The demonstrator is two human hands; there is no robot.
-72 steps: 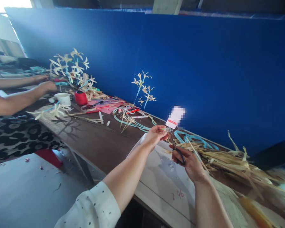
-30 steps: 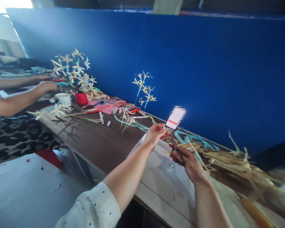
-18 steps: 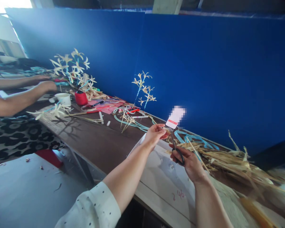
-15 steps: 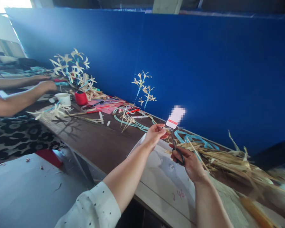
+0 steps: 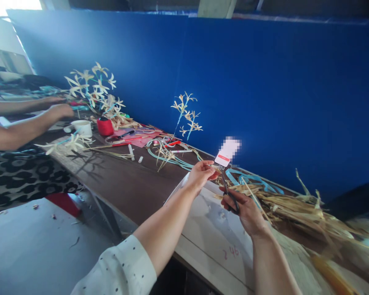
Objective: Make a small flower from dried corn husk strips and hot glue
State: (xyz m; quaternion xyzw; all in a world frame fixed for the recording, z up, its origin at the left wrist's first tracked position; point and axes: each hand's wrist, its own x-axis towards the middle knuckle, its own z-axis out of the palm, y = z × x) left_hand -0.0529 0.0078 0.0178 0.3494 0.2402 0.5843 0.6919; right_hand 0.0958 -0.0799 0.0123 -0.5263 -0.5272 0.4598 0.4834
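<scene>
My right hand (image 5: 247, 211) has its fingers in the handles of dark scissors (image 5: 224, 183), whose blades point up and away from me. Just left of the blades is my left hand (image 5: 201, 174), thumb and fingertips pinched together. Whatever lies in that pinch is too small to make out. Both hands hover over a white board (image 5: 217, 241) with red numbers written on it. Behind the scissor tips, a bright phone-like screen (image 5: 224, 157) leans near the blue wall, partly pixelated.
Dried husks (image 5: 283, 200) and light-blue ribbon (image 5: 258, 179) lie to the right. Husk flowers on blue stems (image 5: 189, 116) stand by the blue wall (image 5: 264, 82). Left are a white cup (image 5: 83, 128), a red spool-like object (image 5: 105, 127) and another person's forearms (image 5: 33, 123).
</scene>
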